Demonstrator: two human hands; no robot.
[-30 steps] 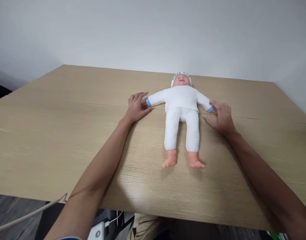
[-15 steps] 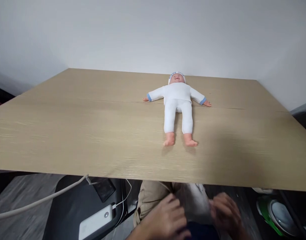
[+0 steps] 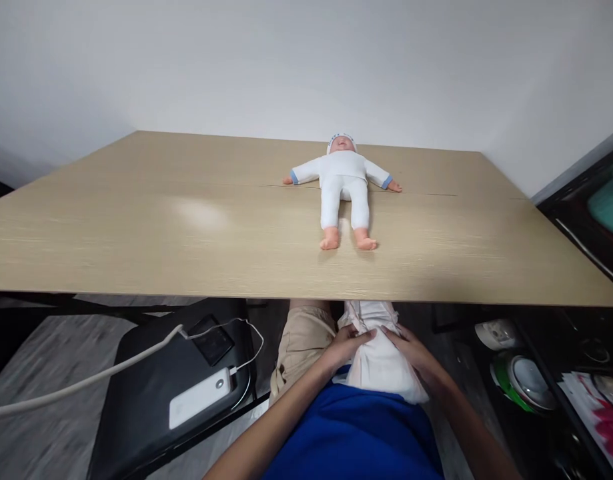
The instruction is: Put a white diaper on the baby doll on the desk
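Observation:
A baby doll in a white suit and cap lies on its back, arms spread, on the far middle of a light wooden table. Below the table's near edge, both hands rest on a white padded cloth, perhaps a diaper, lying in my lap. My left hand grips its left side with curled fingers. My right hand holds its right side. Neither hand is near the doll.
A black chair to my left carries a white power bank, a dark phone and a white cable. Shelves at the right hold bowls and boxes. A white wall stands behind the table.
My hands left the doll's arms, dropped below the table edge and took hold of the white cloth in my lap. The view pulled back and tilted down.

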